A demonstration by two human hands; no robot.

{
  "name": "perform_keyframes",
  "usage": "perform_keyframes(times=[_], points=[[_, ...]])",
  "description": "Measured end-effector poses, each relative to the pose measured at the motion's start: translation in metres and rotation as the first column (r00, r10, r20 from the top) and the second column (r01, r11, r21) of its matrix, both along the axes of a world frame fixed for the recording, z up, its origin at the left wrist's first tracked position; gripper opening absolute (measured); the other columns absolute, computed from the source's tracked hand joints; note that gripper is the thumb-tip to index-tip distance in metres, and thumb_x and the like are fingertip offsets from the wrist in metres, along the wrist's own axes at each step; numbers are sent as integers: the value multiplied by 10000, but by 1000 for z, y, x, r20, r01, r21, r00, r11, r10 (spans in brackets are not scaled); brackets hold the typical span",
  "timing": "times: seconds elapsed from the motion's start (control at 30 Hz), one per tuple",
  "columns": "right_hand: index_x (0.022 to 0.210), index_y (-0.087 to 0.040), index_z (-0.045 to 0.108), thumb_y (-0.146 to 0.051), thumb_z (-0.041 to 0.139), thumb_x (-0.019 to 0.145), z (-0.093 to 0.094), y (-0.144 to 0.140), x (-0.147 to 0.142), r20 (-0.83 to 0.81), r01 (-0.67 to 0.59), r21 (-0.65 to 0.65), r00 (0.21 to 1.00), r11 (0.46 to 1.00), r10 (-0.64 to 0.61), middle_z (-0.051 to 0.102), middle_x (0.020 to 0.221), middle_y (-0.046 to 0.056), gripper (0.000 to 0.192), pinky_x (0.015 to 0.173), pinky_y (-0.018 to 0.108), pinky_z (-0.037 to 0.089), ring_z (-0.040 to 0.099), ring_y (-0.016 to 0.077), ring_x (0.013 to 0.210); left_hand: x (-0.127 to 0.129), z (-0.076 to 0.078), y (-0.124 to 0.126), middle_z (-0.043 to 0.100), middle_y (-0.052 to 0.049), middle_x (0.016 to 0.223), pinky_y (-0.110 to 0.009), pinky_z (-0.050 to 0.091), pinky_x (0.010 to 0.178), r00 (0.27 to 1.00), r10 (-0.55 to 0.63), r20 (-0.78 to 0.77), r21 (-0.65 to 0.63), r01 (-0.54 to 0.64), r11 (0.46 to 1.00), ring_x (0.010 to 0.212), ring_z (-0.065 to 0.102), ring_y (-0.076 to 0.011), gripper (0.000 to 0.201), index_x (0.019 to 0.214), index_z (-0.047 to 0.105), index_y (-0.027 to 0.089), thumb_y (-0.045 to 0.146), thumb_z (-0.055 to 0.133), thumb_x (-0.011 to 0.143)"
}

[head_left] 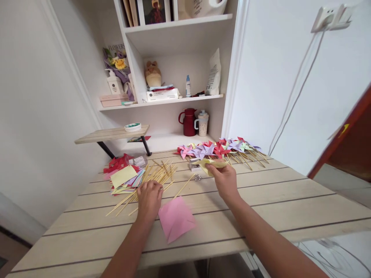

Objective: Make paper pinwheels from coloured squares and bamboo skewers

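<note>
My left hand rests palm down on a loose pile of thin wooden sticks in the middle of the light wooden table. Its fingers curl over the sticks; whether it grips one is unclear. My right hand is farther back and holds a folded yellow paper piece near a small box and a tiny metal item. A pink paper square lies flat between my forearms. A stack of coloured paper sheets sits left of the sticks.
A row of finished paper pinwheels on sticks lies along the table's far edge. Behind stand a red jug, a cup and white shelves with bottles and a bag. A small raised shelf stands at the left rear.
</note>
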State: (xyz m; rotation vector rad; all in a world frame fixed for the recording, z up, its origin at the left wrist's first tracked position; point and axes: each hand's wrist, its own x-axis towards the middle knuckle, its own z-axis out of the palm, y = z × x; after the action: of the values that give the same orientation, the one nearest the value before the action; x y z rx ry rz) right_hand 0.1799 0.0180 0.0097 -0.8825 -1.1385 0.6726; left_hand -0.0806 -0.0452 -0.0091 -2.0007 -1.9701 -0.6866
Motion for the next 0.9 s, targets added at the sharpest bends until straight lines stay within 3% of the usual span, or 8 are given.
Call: perform_keyframes(times=[0.2, 0.37, 0.6, 0.9], points=[[829, -164, 732, -391, 763, 721, -1, -1, 0, 40, 17, 12, 999, 1000, -18, 717, 764, 57, 254, 629, 330, 485, 616, 203, 687, -2, -3, -4, 650, -130, 1285, -490, 367, 1001, 988, 138, -63, 62, -134, 989, 1196, 543, -304, 363, 1096, 723, 230, 123, 425, 918], [810, -168, 742, -396, 779, 712, -4, 0, -1, 50, 24, 6, 998, 1000, -24, 724, 786, 57, 251, 640, 332, 484, 627, 208, 709, -3, -4, -4, 590, -167, 1372, -498, 357, 1025, 968, 232, -99, -13, -234, 972, 1255, 503, -324, 403, 1234, 658, 188, 134, 412, 918], [847, -165, 731, -405, 802, 697, -9, 2, -1, 30, -10, -26, 999, 1000, 11, 709, 795, 56, 292, 628, 325, 457, 601, 194, 688, -9, -1, -10, 641, -171, 1204, -450, 418, 865, 942, 326, -73, -125, -333, 935, 1108, 552, -330, 273, 1036, 716, 159, 231, 476, 926], [832, -168, 731, -380, 780, 720, -7, -1, -2, 52, -2, -17, 999, 1000, 3, 707, 781, 60, 244, 625, 324, 466, 602, 197, 697, -11, 6, -11, 627, -125, 1059, -385, 402, 828, 925, 377, -55, -155, -381, 912, 1027, 595, -279, 223, 995, 721, 174, 265, 534, 916]])
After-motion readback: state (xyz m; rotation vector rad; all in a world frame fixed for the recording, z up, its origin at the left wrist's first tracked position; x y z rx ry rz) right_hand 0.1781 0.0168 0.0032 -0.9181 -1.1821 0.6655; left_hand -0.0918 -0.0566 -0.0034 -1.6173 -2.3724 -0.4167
